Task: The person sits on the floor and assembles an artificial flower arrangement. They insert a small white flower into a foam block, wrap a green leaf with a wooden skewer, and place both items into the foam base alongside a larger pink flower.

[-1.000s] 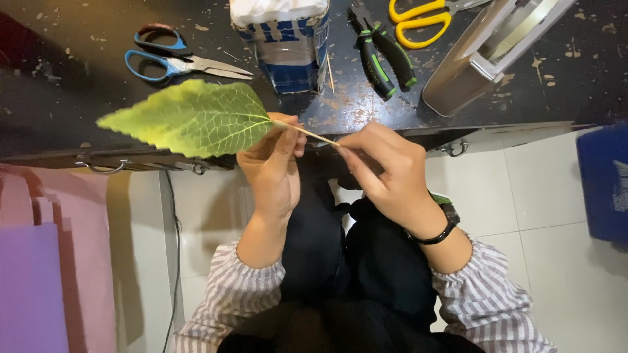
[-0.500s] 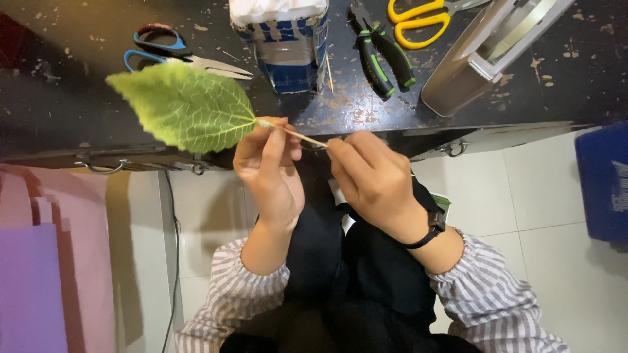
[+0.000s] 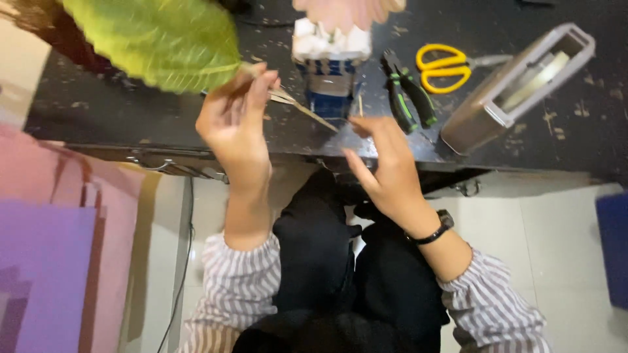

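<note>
The head view is showing a person sitting at a dark counter (image 3: pixel 98 124), with both hands raised just over its near edge. The left hand (image 3: pixel 235 124) is pinching the stem (image 3: pixel 304 111) of a big green leaf (image 3: pixel 157 42) between thumb and fingers, close to where the leaf blade begins. I think the grip is placed there so the wide blade is not flopping, and the leaf is staying up and away to the left, out of the working space. The thin pale stem is sticking out to the right and slightly down, towards the right hand (image 3: pixel 386 170).

The right hand is half open, its fingers loosely curved, and it is holding nothing that I can see. Its fingertips are near the free end of the stem, but I cannot tell if they are touching it.

The tools are lying further back on the counter, within easy reach: green-handled pliers (image 3: pixel 409 98) and yellow scissors (image 3: pixel 448 65) just beside each other, and a grey tape dispenser (image 3: pixel 517 85) at the right. A blue and white box (image 3: pixel 330 65) is standing behind the stem. Purple and pink sheets (image 3: pixel 46 261) are lying low at the left.
</note>
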